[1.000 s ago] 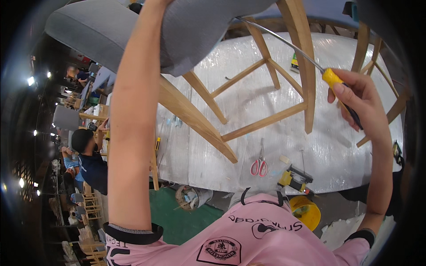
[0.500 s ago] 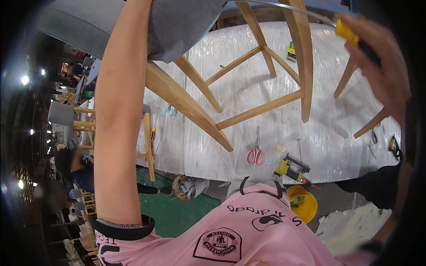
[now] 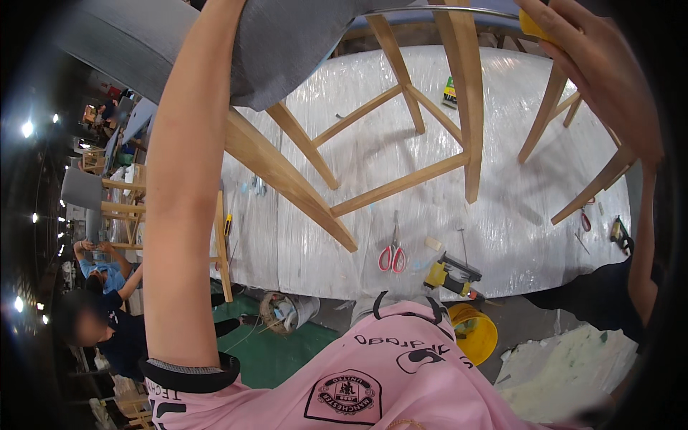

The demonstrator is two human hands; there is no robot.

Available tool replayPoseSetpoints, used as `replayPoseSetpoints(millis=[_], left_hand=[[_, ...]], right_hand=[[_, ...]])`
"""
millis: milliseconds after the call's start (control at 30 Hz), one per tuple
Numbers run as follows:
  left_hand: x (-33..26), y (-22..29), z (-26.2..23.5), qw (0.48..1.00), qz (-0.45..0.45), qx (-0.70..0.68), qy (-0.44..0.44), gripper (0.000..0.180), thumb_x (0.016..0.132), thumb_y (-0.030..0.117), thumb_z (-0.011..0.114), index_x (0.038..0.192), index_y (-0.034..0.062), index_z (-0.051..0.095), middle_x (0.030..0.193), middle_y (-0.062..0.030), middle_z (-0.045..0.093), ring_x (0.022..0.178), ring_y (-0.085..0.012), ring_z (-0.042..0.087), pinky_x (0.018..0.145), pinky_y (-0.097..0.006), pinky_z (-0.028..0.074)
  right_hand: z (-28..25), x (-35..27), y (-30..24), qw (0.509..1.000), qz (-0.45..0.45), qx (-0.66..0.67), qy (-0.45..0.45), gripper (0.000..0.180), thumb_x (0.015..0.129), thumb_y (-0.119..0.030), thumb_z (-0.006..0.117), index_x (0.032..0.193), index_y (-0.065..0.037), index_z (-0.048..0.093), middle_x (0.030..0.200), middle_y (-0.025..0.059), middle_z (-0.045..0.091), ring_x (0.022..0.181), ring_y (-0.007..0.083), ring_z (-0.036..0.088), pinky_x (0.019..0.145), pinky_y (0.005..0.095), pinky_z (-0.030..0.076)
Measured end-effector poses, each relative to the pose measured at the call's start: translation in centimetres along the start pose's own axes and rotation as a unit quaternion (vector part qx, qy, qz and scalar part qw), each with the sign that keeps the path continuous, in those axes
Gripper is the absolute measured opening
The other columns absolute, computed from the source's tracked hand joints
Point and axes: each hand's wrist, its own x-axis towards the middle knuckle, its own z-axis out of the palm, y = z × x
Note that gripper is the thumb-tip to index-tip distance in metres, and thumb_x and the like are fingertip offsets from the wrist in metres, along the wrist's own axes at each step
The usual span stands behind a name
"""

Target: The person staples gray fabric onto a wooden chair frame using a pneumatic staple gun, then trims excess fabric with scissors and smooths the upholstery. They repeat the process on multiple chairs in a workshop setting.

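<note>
Our right hand (image 3: 598, 68) grips the yellow-handled screwdriver (image 3: 532, 27), far right, shaft pointing left toward grey upholstery (image 3: 287, 57); left hand unseen, state unclear. Slipping under force could tear it.

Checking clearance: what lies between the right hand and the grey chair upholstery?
In the head view, the screwdriver's metal shaft and a wooden chair leg.

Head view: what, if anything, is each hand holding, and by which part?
Right hand: a long-shafted tool, by its yellow handle. Left hand: out of view, so its hold cannot be told.
</note>
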Motion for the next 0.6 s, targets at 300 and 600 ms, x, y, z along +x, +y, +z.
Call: replayPoseSetpoints(millis=[300,600], left_hand=[[-0.8,0.5,0.0,1.000,-0.002,0.005,-0.003,0.077,0.102,0.063,0.047,0.147,0.0014,0.055,0.153,-0.0213,0.052,0.142,-0.0326,0.049,0.119,-0.039,0.036],[-1.4,0.7,-0.6,1.000,-0.010,0.009,0.001,0.076,0.103,0.063,0.046,0.147,0.0014,0.054,0.153,-0.0213,0.052,0.142,-0.0327,0.049,0.119,-0.039,0.036]], right_hand=[[-1.9,1.4,-0.1,0.999,-0.010,-0.028,-0.028,0.033,0.096,-0.012,0.070,0.128,-0.013,0.065,0.108,0.0111,0.066,0.106,0.0255,0.061,0.092,0.0390,0.051],[-4.3,4.3,-1.2,0.996,-0.013,-0.077,-0.046,0.019,0.095,-0.013,0.070,0.114,-0.013,0.072,0.093,0.0092,0.067,0.093,0.0218,0.062,0.084,0.0390,0.051]])
